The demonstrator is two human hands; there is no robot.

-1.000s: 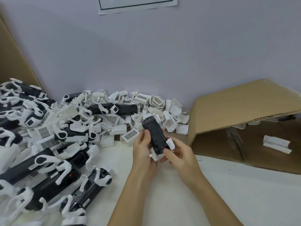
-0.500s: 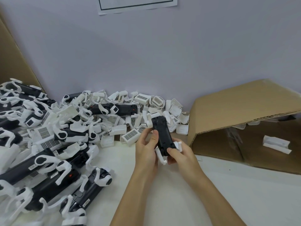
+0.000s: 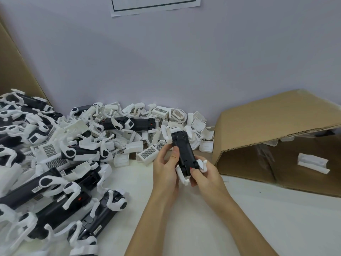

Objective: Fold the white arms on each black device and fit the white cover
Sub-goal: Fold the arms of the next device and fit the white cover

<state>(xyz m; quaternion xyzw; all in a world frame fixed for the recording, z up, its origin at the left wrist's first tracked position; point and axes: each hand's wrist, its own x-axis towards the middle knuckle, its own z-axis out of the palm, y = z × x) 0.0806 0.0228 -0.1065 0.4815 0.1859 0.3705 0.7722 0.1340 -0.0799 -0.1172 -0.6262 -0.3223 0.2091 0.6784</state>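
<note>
Holding 1 black device [image 3: 183, 151] up over the white bench [image 3: 276, 218], in the middle, just in front of the big pile. Left hand [image 3: 166, 168] curled round the left side of it, thumb pressed on the black top. Right hand [image 3: 206, 175] gripping the near end, thumb right by a small red dot. Device tilted, far end pointing up and away toward the wall [image 3: 166, 71]. White arms [image 3: 181, 175] sticking out at the near end, 1 on each side of the right thumb, and more white arms [image 3: 168, 134] poking out at the far end. Heaped on the left of the bench, lots more black devices [image 3: 55, 206] with white arms spread out. Behind those, along the wall, a jumble of loose white covers [image 3: 147, 154], some with little grid labels. On the right, a brown cardboard box [image 3: 276, 124] tipped on its side, open toward the hands, with 1 white piece [image 3: 313, 163] lying inside. Up high on the wall, the bottom of a paper sheet [image 3: 155, 6] with a black line. At the far left, another brown cardboard flap [image 3: 13, 67].
</note>
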